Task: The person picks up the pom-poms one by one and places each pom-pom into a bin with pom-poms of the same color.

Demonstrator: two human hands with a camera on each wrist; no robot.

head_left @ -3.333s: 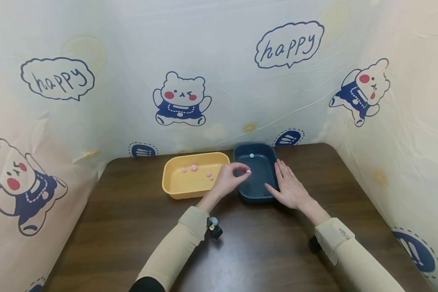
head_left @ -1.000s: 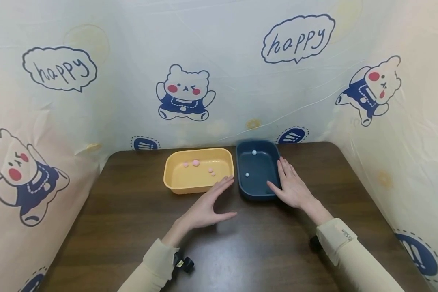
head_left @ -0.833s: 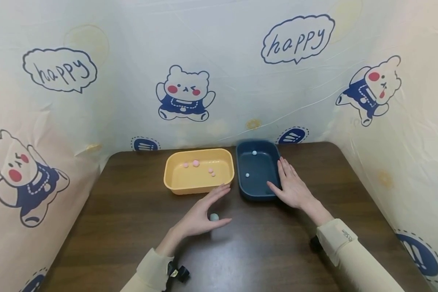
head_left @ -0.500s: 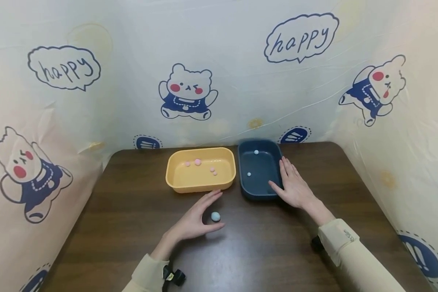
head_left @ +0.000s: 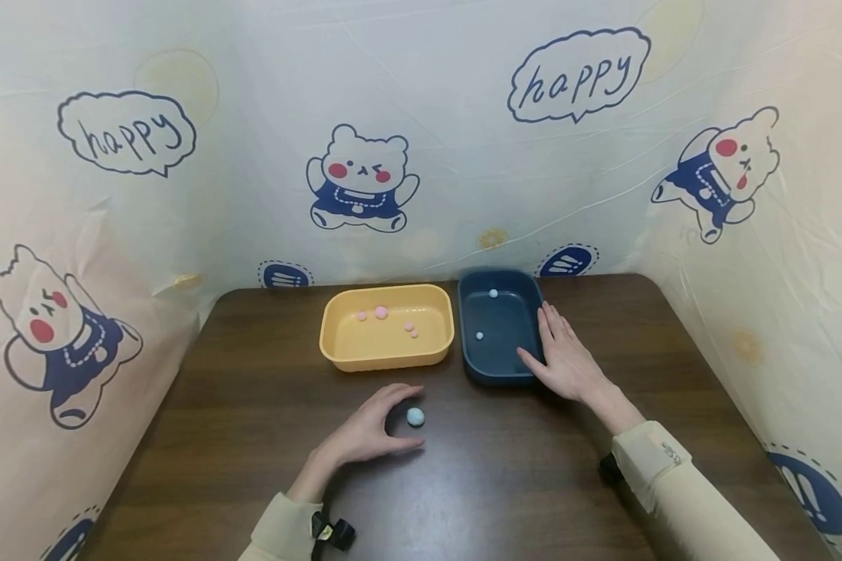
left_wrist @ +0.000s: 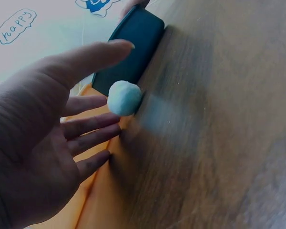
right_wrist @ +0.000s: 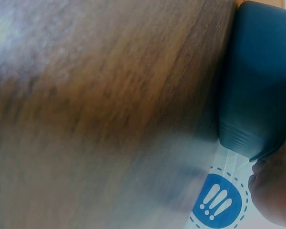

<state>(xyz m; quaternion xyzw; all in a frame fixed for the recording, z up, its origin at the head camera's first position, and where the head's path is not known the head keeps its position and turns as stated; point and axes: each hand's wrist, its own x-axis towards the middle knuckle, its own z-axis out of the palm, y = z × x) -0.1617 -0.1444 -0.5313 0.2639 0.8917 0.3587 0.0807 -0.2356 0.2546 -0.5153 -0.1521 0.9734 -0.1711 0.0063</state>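
Observation:
A light blue ball (head_left: 415, 417), slightly lumpy, lies on the table in front of the trays. Around it my left hand (head_left: 365, 428) curves in a C, thumb on the near side and fingers on the far side, with gaps to the ball in the head view. The left wrist view shows the ball (left_wrist: 124, 98) just off the spread fingers. My right hand (head_left: 567, 362) rests with straight fingers along the right rim of the dark blue tray (head_left: 494, 378). Two small pale blue balls (head_left: 493, 294) lie inside that tray, apart from each other.
Left of the blue tray stands a yellow tray (head_left: 386, 364) with several small pink balls (head_left: 381, 312) in it. Both trays sit at the back of the dark wooden table (head_left: 252, 405). A printed curtain (head_left: 449, 93) hangs behind and at both sides.
My left hand has let go of a small pale blue ball in the blue tray, then drawn back toward the larger light blue ball and narrowed around it. The right hand stays put.

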